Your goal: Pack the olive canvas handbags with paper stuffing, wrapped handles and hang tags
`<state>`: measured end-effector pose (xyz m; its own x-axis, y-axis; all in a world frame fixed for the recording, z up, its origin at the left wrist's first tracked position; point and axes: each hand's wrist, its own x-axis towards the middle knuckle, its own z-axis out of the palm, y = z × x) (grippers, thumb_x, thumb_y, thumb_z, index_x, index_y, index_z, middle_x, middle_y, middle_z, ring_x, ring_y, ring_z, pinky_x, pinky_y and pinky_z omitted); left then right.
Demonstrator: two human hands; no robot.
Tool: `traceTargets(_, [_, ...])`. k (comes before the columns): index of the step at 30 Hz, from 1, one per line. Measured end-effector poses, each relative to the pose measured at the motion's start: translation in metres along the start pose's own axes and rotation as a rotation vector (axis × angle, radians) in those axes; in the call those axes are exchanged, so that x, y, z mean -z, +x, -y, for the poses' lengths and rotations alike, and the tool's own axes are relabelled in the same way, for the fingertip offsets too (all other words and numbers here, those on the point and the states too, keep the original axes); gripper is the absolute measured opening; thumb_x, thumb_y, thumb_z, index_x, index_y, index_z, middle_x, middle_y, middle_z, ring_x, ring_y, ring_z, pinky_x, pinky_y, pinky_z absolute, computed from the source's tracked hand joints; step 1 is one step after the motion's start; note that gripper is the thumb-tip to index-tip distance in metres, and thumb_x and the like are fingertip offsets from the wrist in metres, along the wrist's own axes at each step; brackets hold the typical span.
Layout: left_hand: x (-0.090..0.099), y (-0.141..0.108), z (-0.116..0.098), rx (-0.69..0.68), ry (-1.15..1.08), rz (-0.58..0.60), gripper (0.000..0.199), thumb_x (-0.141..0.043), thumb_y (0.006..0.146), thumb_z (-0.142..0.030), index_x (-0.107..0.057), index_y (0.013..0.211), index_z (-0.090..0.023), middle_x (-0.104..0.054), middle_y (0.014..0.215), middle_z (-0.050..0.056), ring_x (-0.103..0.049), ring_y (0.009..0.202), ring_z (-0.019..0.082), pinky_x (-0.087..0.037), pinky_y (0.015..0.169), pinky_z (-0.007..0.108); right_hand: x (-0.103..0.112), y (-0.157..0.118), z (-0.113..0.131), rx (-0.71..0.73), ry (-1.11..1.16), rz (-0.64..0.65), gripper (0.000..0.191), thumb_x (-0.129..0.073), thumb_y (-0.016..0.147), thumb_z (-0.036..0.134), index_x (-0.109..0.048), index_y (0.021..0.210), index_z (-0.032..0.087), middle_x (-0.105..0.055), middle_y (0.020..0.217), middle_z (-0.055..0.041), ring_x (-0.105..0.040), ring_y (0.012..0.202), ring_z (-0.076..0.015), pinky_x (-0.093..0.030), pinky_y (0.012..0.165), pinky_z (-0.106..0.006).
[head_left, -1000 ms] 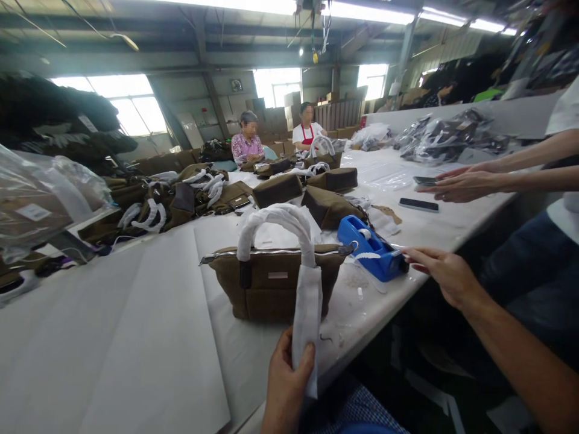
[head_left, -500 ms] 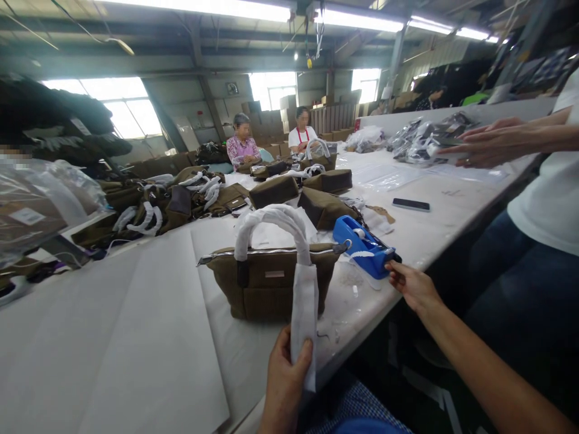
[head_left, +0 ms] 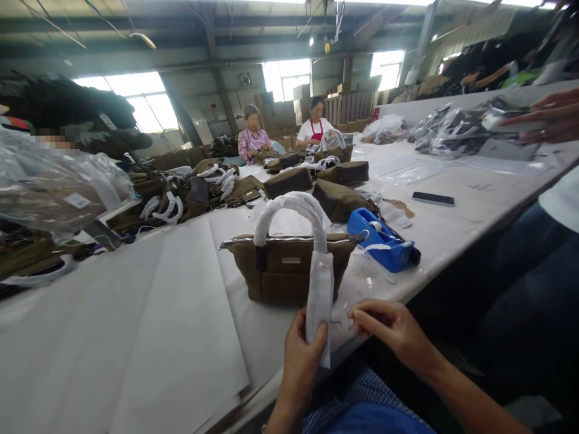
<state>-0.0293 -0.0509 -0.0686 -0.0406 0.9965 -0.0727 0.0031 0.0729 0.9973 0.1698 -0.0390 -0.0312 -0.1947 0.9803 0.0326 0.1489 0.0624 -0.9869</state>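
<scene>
A brown handbag (head_left: 280, 283) stands upright on the white table, its handle (head_left: 289, 205) wrapped in white paper. My left hand (head_left: 305, 349) grips the loose lower end of a white paper strip (head_left: 319, 289) that hangs down from the handle's right side. To the right of that strip, my right hand (head_left: 391, 328) is closed in a pinch on a small, barely visible piece of tape (head_left: 350, 324). A blue tape dispenser (head_left: 384, 247) sits behind the right hand, beside the bag.
White paper sheets (head_left: 181, 325) cover the table's left side. More brown bags (head_left: 339, 199) lie behind, near a phone (head_left: 433, 199). Plastic-wrapped goods (head_left: 456, 129) are piled at back right. Two people (head_left: 254, 135) sit at the far end; a co-worker's hands (head_left: 556, 117) show at right.
My right hand has left the tape dispenser's cutting end and come back toward my left hand and the paper strip. The left hand keeps its grip. The view has shifted slightly.
</scene>
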Motion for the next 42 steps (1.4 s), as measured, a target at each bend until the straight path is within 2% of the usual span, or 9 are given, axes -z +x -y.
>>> traceTargets(5, [-0.001,-0.002,-0.003,-0.026,-0.02,0.024,0.031,-0.07,0.084,-0.031,-0.067,0.11,-0.014,-0.075,0.105,0.011,-0.069,0.101,0.028,-0.052,0.091,0.035,-0.037,0.015,0.002,-0.021,-0.169,0.027,0.041,-0.062,0.092,0.051,-0.069,0.067,0.019,-0.067,0.061,-0.0009,-0.061,0.059,-0.0154,-0.044,0.059,-0.026])
traceTargets(12, [0.001,-0.004,-0.004,0.055,-0.157,0.043,0.039,-0.075,0.08,-0.032,-0.067,0.114,-0.013,-0.075,0.111,0.013,-0.07,0.104,0.028,-0.054,0.091,0.033,-0.032,0.032,-0.012,-0.043,-0.595,-0.049,0.045,-0.062,0.087,0.06,-0.07,0.064,0.022,-0.07,0.062,-0.0039,-0.062,0.058,-0.0192,-0.039,0.057,-0.03])
traceTargets(17, [-0.002,-0.007,-0.005,0.107,-0.27,0.098,0.045,-0.078,0.081,-0.036,-0.065,0.117,-0.013,-0.075,0.115,0.015,-0.071,0.105,0.028,-0.054,0.091,0.033,-0.021,0.033,-0.026,-0.239,-0.343,0.067,0.054,-0.059,0.083,0.069,-0.061,0.057,0.021,-0.063,0.048,-0.0024,-0.058,0.044,-0.0174,-0.04,0.047,-0.027])
traceTargets(21, [-0.003,-0.006,-0.002,0.135,-0.294,0.057,0.059,-0.079,0.08,-0.038,-0.057,0.129,-0.013,-0.074,0.117,0.016,-0.072,0.105,0.028,-0.055,0.091,0.034,-0.011,0.018,-0.026,-0.201,-0.249,-0.124,0.051,-0.058,0.085,0.067,-0.066,0.063,0.021,-0.068,0.056,-0.0031,-0.063,0.05,-0.0184,-0.049,0.054,-0.029])
traceTargets(25, [-0.003,-0.004,0.001,0.149,-0.288,0.017,0.084,-0.083,0.075,-0.043,-0.044,0.143,-0.012,-0.075,0.116,0.017,-0.073,0.105,0.029,-0.056,0.092,0.036,-0.012,-0.003,-0.014,-0.167,-0.105,-0.255,0.048,-0.062,0.086,0.064,-0.078,0.103,0.022,-0.08,0.09,-0.0072,-0.076,0.087,-0.0271,-0.058,0.085,-0.036])
traceTargets(29, [-0.008,-0.005,0.002,0.151,-0.291,0.105,0.099,-0.082,0.078,-0.048,-0.03,0.154,-0.013,-0.076,0.115,0.017,-0.073,0.105,0.028,-0.056,0.091,0.034,-0.035,-0.005,-0.003,-0.181,0.166,-0.088,0.069,-0.069,0.085,0.06,-0.06,0.141,0.02,-0.077,0.116,-0.0085,-0.07,0.114,-0.0308,-0.052,0.105,-0.046])
traceTargets(36, [-0.017,-0.004,0.008,0.133,-0.222,0.051,0.107,-0.078,0.08,-0.053,-0.02,0.16,-0.01,-0.074,0.119,0.02,-0.074,0.106,0.028,-0.057,0.091,0.033,-0.069,0.014,0.002,-0.207,0.505,0.004,0.054,-0.073,0.083,0.061,-0.071,0.114,0.017,-0.079,0.091,-0.0075,-0.075,0.085,-0.0275,-0.06,0.081,-0.038])
traceTargets(40, [-0.017,0.0,0.007,0.108,-0.188,0.074,0.105,-0.077,0.082,-0.049,-0.021,0.161,-0.01,-0.074,0.123,0.02,-0.072,0.112,0.029,-0.056,0.095,0.034,-0.057,0.021,-0.006,-0.197,0.412,0.04,0.055,-0.072,0.083,0.06,-0.072,0.115,0.016,-0.079,0.097,-0.0095,-0.075,0.088,-0.0288,-0.06,0.085,-0.042])
traceTargets(42, [-0.009,0.003,0.004,0.051,-0.096,0.139,0.088,-0.075,0.085,-0.045,-0.035,0.157,-0.014,-0.07,0.132,0.017,-0.069,0.118,0.03,-0.056,0.097,0.035,-0.044,0.024,-0.012,-0.147,0.334,0.061,0.053,-0.072,0.084,0.059,-0.072,0.118,0.018,-0.078,0.109,-0.0103,-0.074,0.099,-0.0303,-0.058,0.093,-0.045])
